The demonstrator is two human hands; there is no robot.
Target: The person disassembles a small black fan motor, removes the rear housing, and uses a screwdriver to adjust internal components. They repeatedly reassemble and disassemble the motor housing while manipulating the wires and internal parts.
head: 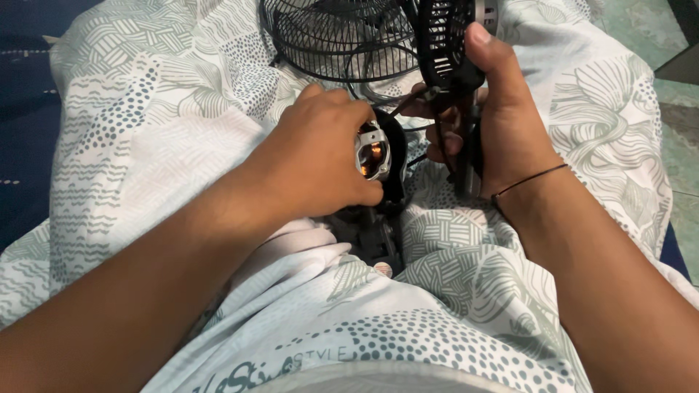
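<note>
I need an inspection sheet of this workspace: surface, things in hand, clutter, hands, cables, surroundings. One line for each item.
Surface: patterned white-and-grey bedsheet, wrinkled.
Things in hand: fan motor, metal with copper winding showing; black vented housing.
Clutter: black wire fan guard lying on the sheet behind.
Hands: left hand grips the motor; right hand holds the housing upright, thumb on top.
Cables: thin wires between motor and housing.
Surroundings: greenish tiled floor at right; dark blue cloth at left.
</note>
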